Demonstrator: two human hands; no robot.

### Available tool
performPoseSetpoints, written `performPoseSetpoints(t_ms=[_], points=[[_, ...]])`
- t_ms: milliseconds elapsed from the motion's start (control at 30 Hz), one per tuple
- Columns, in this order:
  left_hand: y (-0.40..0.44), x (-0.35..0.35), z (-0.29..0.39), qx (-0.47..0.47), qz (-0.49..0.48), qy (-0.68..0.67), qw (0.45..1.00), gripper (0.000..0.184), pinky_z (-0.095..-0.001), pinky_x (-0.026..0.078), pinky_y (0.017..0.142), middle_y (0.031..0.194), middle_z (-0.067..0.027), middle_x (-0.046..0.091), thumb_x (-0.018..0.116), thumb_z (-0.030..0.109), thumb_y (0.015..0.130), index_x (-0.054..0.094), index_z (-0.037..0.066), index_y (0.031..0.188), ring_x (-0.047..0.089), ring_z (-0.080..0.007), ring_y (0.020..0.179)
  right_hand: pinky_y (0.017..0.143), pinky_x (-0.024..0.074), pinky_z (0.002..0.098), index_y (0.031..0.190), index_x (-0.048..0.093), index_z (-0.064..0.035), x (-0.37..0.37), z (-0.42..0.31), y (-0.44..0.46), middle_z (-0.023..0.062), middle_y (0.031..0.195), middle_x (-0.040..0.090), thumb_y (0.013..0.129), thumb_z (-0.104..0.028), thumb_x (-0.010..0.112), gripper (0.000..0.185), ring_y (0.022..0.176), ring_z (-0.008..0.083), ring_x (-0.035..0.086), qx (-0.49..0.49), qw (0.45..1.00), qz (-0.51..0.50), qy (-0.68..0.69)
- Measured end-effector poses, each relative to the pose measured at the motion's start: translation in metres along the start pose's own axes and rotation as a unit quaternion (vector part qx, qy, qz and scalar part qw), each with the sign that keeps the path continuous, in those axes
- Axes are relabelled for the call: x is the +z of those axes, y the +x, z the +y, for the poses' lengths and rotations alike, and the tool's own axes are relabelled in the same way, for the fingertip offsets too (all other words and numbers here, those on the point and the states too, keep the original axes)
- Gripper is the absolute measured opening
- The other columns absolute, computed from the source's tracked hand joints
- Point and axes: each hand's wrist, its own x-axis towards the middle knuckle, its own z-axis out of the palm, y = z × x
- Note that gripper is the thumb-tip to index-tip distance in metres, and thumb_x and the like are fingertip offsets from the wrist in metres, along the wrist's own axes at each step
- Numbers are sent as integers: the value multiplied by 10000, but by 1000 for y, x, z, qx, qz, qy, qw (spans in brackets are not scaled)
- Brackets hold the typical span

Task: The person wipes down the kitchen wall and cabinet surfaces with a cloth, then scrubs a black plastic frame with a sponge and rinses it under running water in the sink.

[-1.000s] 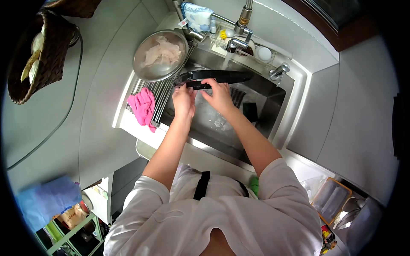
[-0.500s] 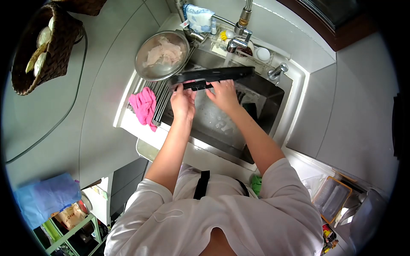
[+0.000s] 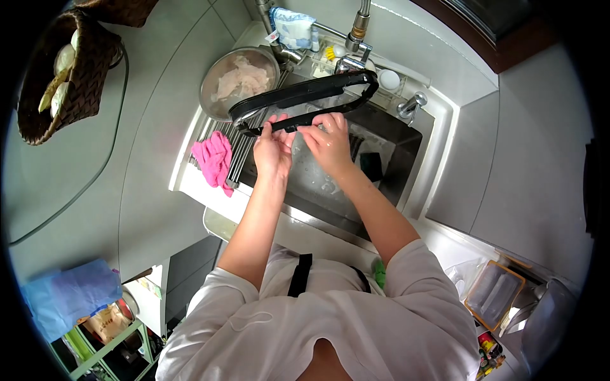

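Observation:
Over the sink (image 3: 412, 152), a long black oval frame (image 3: 304, 93) is held up and tilted, its rim facing me. Its middle looks see-through or hollow; I cannot tell which. My left hand (image 3: 273, 151) grips the near edge left of centre, palm turned up. Fingers of my right hand (image 3: 332, 143) pinch the same edge a little further right and look wet. A dark green pad (image 3: 370, 166) lies in the basin, right of my right hand. Suds and water drops show on the basin floor.
A metal bowl (image 3: 206, 86) holding pale, meat-like pieces sits at the sink's left corner. Beside it, a pink cloth (image 3: 215, 160) lies by the drying rack (image 3: 244, 151). The faucet (image 3: 359, 38) rises behind the frame. A woven basket (image 3: 86, 86) stands far left.
The black frame has tipped from nearly edge-on to showing its oval opening. My right fingers have shifted slightly left along its near edge.

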Motion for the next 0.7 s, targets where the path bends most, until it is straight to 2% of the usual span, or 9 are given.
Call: performPoseSetpoints(t_ms=[167,267,300,400,467,533,567,667,700], points=[[1,-1,0,14,-11,10,1000,268,-363,582,812,1175,-210,603,360,196,1037,480,-1,1172,655,-260,981,775,408,398,840,680,-139,-4,10,-9,6,882,535,690,-117,738,162,890,252,496,-27,999,6,-23],[0,7,1,25,-3,-9,1000,267,-376,577,838,1170,-208,605,357,192,1037,481,-3,1171,651,-264,1000,761,430,370,865,687,-115,-5,9,-15,32,845,575,744,-99,721,127,828,263,534,39,999,37,-1],[-1,9,0,27,-2,-16,1000,265,-380,575,848,1164,-205,606,357,189,1037,483,-4,1167,649,-265,1006,744,437,348,884,683,-99,-1,8,-18,35,832,592,765,-97,713,123,797,243,547,114,990,34,79],[-3,12,-5,30,-1,-27,999,254,-387,573,866,1139,-194,612,361,177,1034,488,-9,1152,643,-268,1023,693,454,287,932,671,-49,15,-1,-21,41,797,635,822,-87,686,117,718,179,578,317,902,15,291],[-3,11,-10,39,-5,-30,999,260,-403,563,887,1150,-204,603,353,180,1036,483,-15,1149,627,-287,1054,661,459,255,954,661,-15,19,-7,-16,38,781,653,851,-76,662,121,684,129,588,420,814,-13,402],[-2,7,-15,52,-12,-31,998,284,-433,544,922,1191,-231,580,334,198,1042,471,-24,1154,600,-322,1107,662,461,254,937,652,-4,25,-15,-8,20,796,644,846,-77,658,117,705,103,582,466,758,23,456],[-2,4,-18,62,-29,-31,997,259,-424,557,895,1109,-193,607,364,196,1036,486,-13,1126,625,-286,1034,663,462,253,928,648,1,27,-16,-5,11,804,640,843,-78,657,117,716,90,580,488,727,41,482],[1,-10,-22,60,5,-48,997,211,-356,589,811,1013,-128,627,402,163,1023,527,0,1074,653,-196,855,667,462,251,897,611,-7,39,-2,-10,33,788,624,843,-46,622,67,702,121,589,530,590,43,607],[-3,-8,-22,66,-4,-44,997,208,-349,589,802,999,-121,624,417,160,1019,529,-5,1076,648,-187,836,669,464,254,904,605,-9,36,-6,-5,37,797,623,845,-48,618,72,707,123,592,541,575,43,612]])
